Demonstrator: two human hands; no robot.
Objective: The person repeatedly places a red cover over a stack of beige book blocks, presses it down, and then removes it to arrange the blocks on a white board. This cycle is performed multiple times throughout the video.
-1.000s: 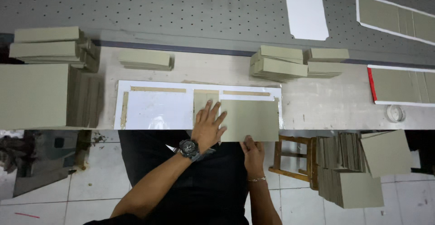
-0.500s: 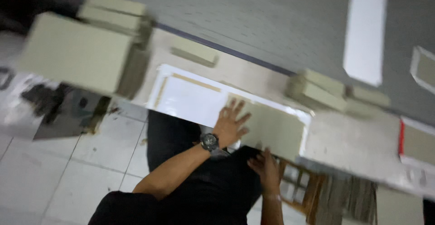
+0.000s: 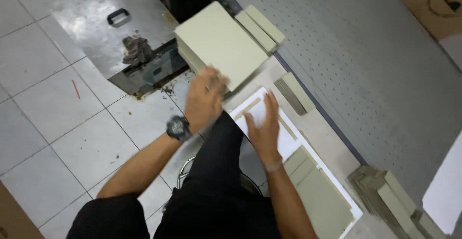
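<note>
My left hand, with a black watch on the wrist, is at the near edge of a stack of large grey-green boards; motion blur hides whether its fingers grip a board. My right hand lies flat with fingers apart on a white sheet on the bench. Grey-green board pieces lie on the right part of that sheet. Narrow board strips rest beside the large stack.
A small pile of strips sits behind the white sheet, and more board stacks stand at the right. Beyond them lie a grey perforated table and a white sheet. A metal floor plate lies on the tiled floor at left.
The view has swung to the left. My left hand left the board on the white sheet and reached the large stack. My right hand moved up onto the white sheet.
</note>
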